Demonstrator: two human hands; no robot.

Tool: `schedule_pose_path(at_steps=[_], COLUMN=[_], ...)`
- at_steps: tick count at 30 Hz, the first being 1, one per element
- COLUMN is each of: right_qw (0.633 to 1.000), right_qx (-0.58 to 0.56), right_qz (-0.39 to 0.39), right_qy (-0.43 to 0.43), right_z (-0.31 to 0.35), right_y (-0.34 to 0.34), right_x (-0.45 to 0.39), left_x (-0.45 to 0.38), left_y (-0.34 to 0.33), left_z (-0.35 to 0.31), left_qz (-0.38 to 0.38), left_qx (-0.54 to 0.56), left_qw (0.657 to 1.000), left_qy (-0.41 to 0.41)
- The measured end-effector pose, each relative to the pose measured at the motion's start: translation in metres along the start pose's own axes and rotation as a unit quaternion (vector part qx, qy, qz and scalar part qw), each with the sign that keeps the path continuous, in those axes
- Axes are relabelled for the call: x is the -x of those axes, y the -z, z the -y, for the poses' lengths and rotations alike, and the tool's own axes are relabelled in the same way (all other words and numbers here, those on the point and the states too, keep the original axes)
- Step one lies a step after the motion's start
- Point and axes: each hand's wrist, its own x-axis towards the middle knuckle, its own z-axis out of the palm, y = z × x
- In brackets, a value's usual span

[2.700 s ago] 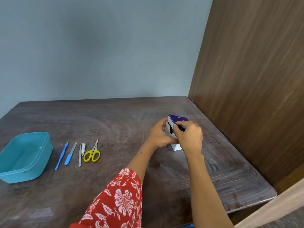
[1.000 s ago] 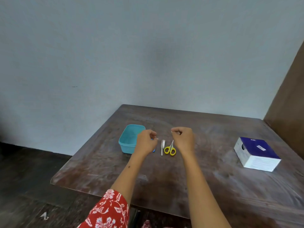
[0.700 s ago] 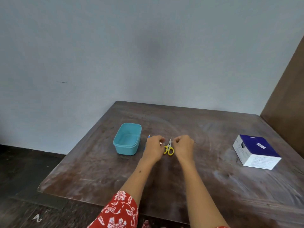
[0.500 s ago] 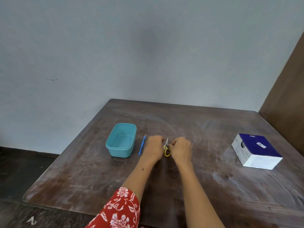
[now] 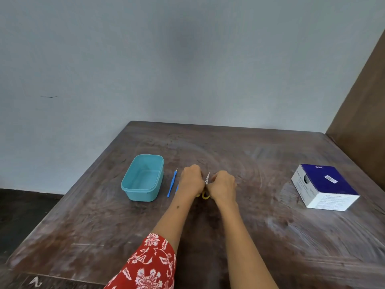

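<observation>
My left hand and my right hand are down on the wooden table, close together, backs up and fingers curled under. The yellow-handled scissors lie between them, the metal tip poking up beside my right hand's knuckles. Whether either hand grips anything is hidden. A slim blue tool lies just left of my left hand. A second blue tool shows only as a sliver at that hand's edge. Further left stands an empty teal container.
A white and purple cardboard box sits near the table's right side. A brown wooden panel rises along the right edge, and a grey wall stands behind. The table's left edge drops to a dark floor.
Both hands left the box, moved left to the row of tools and came down around the scissors. Over the last half second they closed in slightly; the scissors have not shifted.
</observation>
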Motion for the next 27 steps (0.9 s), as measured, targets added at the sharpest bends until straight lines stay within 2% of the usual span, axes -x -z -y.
schedule_pose_path(at_steps=[4,8,19,27], right_qw=[1.000,1.000,0.995,0.965], right_qx=[-0.014,-0.027,-0.096,-0.255], right_qz=[0.000,-0.008,-0.017,-0.001], right_qy=[-0.009,-0.005,-0.005,-0.061], right_z=[-0.001,-0.001,-0.014,-0.012], right_y=[0.000,-0.003,0.002,0.012], right_x=[0.000,0.003,0.009,0.013], left_x=[-0.004,-0.006,-0.012,0.000], left_y=[0.001,0.007,0.011,0.012], left_z=[-0.003,-0.010,-0.004,-0.006], left_qz=[0.015,0.069,0.122,0.113], left_qx=[-0.014,-0.001,0.115,0.176], left_qw=[1.000,0.997,0.981,0.975], left_qy=[0.014,0.038,0.098,0.075])
